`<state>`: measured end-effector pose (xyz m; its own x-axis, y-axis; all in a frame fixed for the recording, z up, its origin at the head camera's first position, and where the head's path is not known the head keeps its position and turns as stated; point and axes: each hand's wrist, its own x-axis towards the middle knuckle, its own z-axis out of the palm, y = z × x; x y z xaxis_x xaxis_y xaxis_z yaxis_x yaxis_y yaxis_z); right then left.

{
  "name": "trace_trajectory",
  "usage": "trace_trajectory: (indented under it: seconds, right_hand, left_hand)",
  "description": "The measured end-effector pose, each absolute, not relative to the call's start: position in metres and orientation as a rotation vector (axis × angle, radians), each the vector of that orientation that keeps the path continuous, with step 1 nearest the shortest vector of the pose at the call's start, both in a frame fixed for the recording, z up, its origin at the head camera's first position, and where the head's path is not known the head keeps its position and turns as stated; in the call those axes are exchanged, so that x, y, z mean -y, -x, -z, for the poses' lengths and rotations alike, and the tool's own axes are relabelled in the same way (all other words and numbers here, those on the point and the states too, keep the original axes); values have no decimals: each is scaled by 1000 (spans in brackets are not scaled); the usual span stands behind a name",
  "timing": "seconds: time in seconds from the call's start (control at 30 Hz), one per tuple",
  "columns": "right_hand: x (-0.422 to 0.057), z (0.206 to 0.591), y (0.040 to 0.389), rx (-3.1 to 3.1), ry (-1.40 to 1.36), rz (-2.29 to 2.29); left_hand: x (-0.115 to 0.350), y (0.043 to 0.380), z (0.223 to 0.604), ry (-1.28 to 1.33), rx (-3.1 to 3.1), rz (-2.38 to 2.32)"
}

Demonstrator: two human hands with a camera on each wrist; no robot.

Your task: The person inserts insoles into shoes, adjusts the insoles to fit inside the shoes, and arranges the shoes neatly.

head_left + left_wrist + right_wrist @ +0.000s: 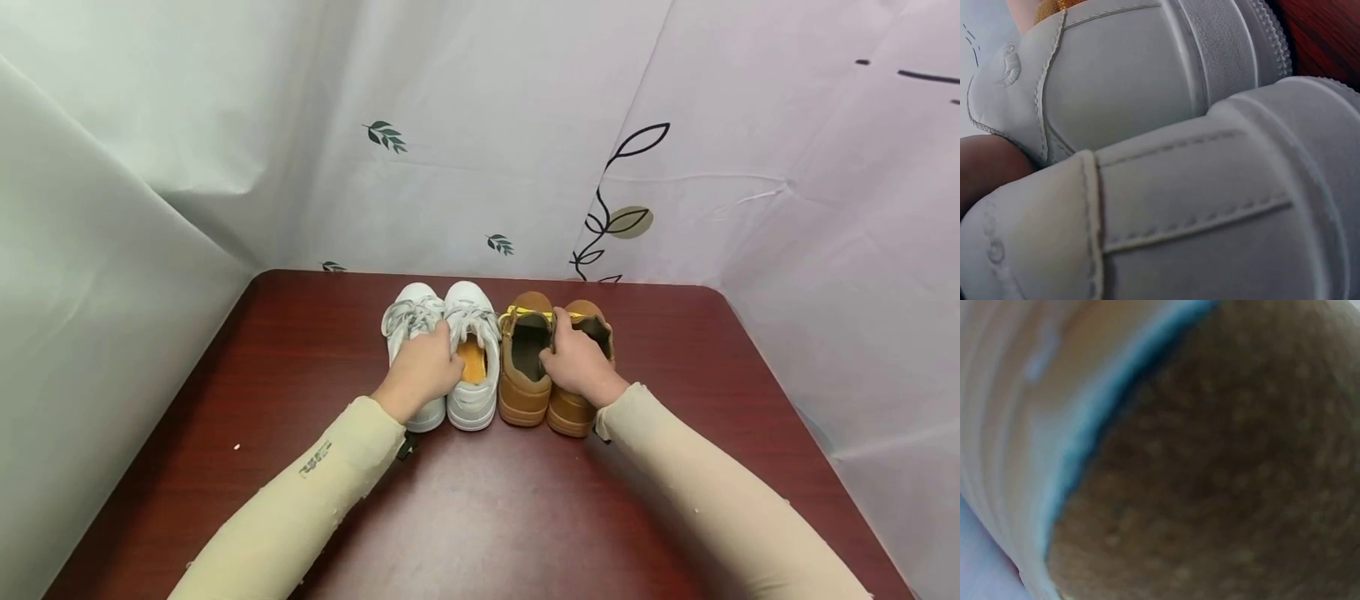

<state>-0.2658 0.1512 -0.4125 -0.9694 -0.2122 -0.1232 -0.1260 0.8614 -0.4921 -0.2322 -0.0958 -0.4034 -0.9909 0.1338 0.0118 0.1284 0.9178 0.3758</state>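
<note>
In the head view, my left hand [423,367] reaches over a pair of white sneakers, the left one [414,296] and the right one [472,408]. It grips their adjoining inner sides, its thumb at the right sneaker's orange-lined opening. The left wrist view shows the white heels [1122,69] close up, with part of a finger [991,169] between them. My right hand [577,362] holds a pair of brown shoes, the left one [522,400] and the right one [567,417], by their inner sides. Its fingertips inside are hidden. Blurred brown suede [1222,456] fills much of the right wrist view.
Both pairs stand side by side near the back of a dark red table [450,517], toes toward the wall. Yellow laces [531,312] show on the brown pair. Pale patterned sheeting [465,167] encloses the back and sides. A small white speck [237,447] lies at left.
</note>
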Motion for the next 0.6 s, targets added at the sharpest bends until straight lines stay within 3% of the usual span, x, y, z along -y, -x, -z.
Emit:
trace_trajectory:
  seconds: [0.6]
  right_hand:
    - [-150,415,266,-2865,238,727]
  left_hand:
    - [96,229,404,-184,-3051,-614]
